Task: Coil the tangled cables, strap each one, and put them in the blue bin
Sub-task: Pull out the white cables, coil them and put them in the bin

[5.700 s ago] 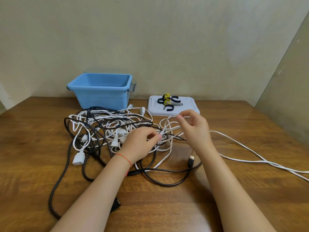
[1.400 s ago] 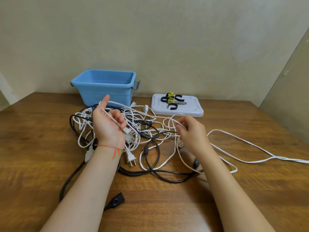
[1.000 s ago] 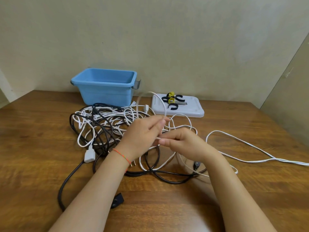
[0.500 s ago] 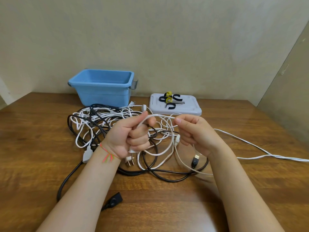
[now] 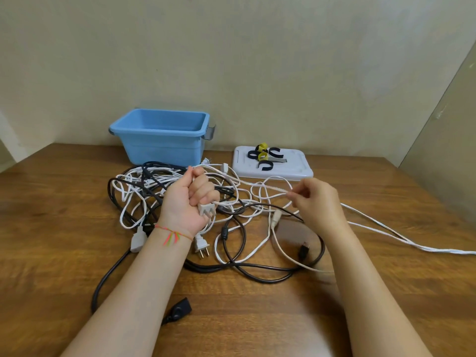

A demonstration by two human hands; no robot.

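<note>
While the left hand (image 5: 192,199) stays fisted round a white cable (image 5: 268,187), its plug (image 5: 206,210) poking out below the fingers as an anchor, the right hand (image 5: 313,195) pinches the same cable further along, likely to draw out slack for a loop. Most cables lie tangled (image 5: 159,186) on the counter (image 5: 64,253). Behind them the blue bin (image 5: 159,145) holds nothing visible, and the straps (image 5: 264,158) sit on a white lid (image 5: 296,168) within reach.
</note>
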